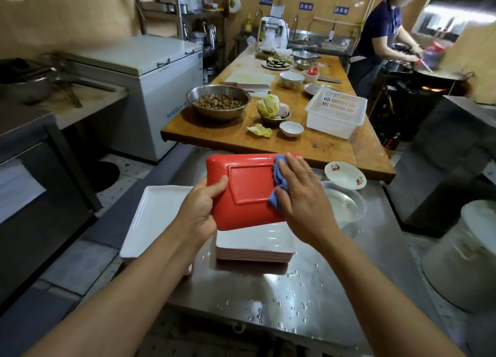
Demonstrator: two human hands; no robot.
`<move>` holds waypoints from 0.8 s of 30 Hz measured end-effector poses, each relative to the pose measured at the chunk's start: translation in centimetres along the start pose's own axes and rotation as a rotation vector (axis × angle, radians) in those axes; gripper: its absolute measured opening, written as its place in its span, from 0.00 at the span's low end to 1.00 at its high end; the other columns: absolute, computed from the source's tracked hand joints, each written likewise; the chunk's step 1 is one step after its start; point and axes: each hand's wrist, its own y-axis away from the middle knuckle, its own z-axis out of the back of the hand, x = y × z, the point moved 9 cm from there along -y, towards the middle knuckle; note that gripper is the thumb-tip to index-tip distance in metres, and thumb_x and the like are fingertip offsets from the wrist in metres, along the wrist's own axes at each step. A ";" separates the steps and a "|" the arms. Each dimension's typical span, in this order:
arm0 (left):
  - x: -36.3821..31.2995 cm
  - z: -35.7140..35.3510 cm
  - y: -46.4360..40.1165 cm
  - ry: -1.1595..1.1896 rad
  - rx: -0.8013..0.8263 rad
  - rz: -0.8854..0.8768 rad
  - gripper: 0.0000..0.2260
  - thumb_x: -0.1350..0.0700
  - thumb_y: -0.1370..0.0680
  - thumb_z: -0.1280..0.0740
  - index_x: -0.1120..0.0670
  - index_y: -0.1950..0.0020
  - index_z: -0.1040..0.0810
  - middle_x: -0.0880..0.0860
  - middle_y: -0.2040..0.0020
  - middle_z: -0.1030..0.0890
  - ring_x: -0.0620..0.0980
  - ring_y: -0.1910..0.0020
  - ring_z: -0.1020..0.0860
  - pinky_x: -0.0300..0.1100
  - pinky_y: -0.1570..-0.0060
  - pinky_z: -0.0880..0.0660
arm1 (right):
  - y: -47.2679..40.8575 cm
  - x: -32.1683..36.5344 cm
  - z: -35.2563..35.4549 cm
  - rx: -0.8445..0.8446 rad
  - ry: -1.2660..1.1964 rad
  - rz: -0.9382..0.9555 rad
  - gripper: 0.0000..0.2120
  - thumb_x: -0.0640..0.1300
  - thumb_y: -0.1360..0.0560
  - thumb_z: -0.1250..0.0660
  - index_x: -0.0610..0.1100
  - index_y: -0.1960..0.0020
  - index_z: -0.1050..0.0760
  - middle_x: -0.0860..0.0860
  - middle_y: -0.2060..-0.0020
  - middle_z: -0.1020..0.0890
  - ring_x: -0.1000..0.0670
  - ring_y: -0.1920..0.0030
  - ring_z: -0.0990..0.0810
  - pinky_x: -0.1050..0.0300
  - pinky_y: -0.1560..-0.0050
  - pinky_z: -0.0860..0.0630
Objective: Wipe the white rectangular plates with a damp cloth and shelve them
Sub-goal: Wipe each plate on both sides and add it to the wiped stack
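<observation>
My left hand (204,209) grips the left edge of a rectangular plate (247,190), held tilted with its red underside facing me. My right hand (300,195) presses a blue cloth (279,179) flat against the plate's right part. Directly beneath lies a stack of rectangular plates (255,246), white on top with reddish edges, on the wet steel table (295,297). Another white rectangular plate (155,220) rests at the table's left edge, on top of others.
A clear basin of water (346,201) and a white bowl with cherry print (345,174) sit right of the plate. Behind is a wooden table (316,144) with bowls, cabbage and a white basket (335,112). A person cooks at the back right. A large white bucket (467,252) stands right.
</observation>
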 end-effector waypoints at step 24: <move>-10.0 9.9 4.1 -0.974 -0.190 -0.544 0.08 0.63 0.24 0.33 0.52 0.48 0.24 0.51 0.59 0.20 0.44 0.61 0.23 0.28 0.62 0.30 | 0.1 1.8 -5.2 0.049 -0.656 -0.315 0.12 0.38 0.22 0.38 0.45 0.40 0.29 0.53 0.56 0.23 0.62 0.61 0.26 0.78 0.64 0.32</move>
